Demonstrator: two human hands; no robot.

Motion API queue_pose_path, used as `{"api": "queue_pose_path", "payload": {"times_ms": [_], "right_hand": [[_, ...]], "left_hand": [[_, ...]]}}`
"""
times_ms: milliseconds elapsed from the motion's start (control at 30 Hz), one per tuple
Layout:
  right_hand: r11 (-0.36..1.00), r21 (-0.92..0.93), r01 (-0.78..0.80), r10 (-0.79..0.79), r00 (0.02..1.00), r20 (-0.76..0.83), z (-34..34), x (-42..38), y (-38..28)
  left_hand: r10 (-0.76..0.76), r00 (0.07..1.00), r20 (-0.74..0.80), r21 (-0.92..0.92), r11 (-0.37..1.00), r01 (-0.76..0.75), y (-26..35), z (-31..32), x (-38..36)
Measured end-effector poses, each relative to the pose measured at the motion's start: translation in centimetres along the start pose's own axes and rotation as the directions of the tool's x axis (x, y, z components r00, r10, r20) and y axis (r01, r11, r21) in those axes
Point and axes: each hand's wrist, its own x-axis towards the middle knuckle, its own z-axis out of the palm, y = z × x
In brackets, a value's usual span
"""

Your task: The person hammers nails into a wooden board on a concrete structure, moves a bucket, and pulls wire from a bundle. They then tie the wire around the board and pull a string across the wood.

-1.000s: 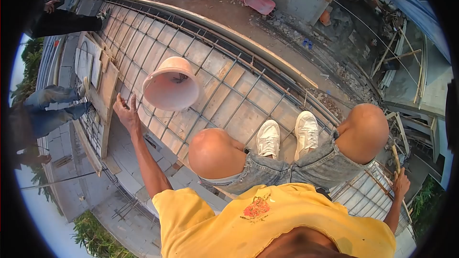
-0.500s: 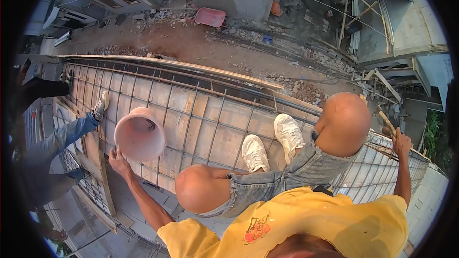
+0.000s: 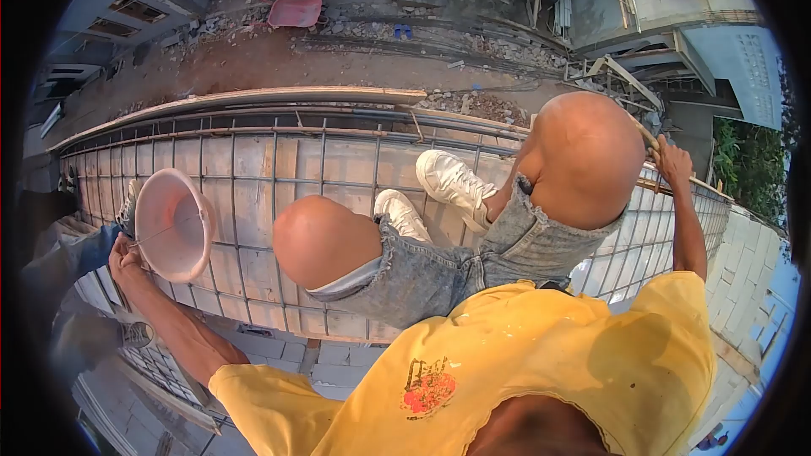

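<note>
toward the left end of the long plank deck, close to its near edge, i see the pale pink, round, plastic-looking bucket, its mouth tipped toward me. against the earlier views, the bucket has gone farther left, and the left hand, spread and clear of it in the oldest one, now has its fingers curled closed at the rim. a thin grey wire runs from there across the mouth; i can't tell whether the fingers grip rim or wire, nor whether the bucket bears on the deck. the right hand remains closed around a slim, light brown wooden stick, out past the bent knee. my view has swung too, so the shallow pink tub beyond the far edge sits farther left.

counting up: one bucket, one stick, one tub, two bare hands, and two white lace-up shoes on the grid of grey metal bars. one dark shoe with a pale sole, belonging to another person, shows just beside the bucket's left rim, at the end of one blue denim leg.
</note>
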Motion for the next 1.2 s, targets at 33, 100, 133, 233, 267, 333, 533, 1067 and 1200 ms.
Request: {"api": "queue_pose_path", "payload": {"times_ms": [33,100,133,233,267,333,533,1067,1200], "right_hand": [[1.000,-0.002,-0.008,0.008,1.000,-0.009,0.0,-0.1,0.1],[0.999,-0.040,0.005,-0.009,0.995,-0.104,2.3,0.3,1.3],[0.999,-0.044,0.005,-0.011,0.991,-0.136,6.7,1.7,3.9],[0.999,-0.037,0.037,-0.046,0.954,-0.297,13.7,3.6,8.3],[0.997,-0.028,0.072,-0.077,0.917,-0.390,12.5,3.3,8.1],[0.995,0.009,0.096,-0.088,0.946,-0.311,8.5,-0.2,5.3],[0.994,-0.053,0.096,-0.099,0.993,-0.069,1.5,0.4,1.7],[0.988,-0.050,0.146,-0.151,0.984,-0.098,1.9,1.4,2.9],[0.991,-0.021,0.130,-0.130,0.990,-0.051,1.3,1.4,2.7]], "left_hand": [[0.017,1.000,-0.020,0.001,1.000,-0.017,0.6,1.4,0.6],[0.049,0.998,-0.049,0.015,0.999,-0.048,1.8,4.1,1.3],[0.061,0.997,-0.052,0.038,0.998,-0.059,2.1,5.7,0.8],[0.097,0.995,0.028,0.145,0.984,-0.100,2.6,8.0,-3.5],[0.126,0.989,0.071,0.133,0.982,-0.135,3.2,7.8,-3.7],[0.142,0.984,0.104,0.144,0.977,-0.156,4.3,7.3,-2.1],[0.031,0.999,0.010,-0.111,0.993,-0.029,-2.3,-0.7,-5.9],[0.264,0.962,-0.072,0.121,0.960,-0.254,-13.5,-12.1,-21.2],[0.683,0.691,-0.235,0.574,0.672,-0.469,-18.3,-8.5,-34.2]]}}
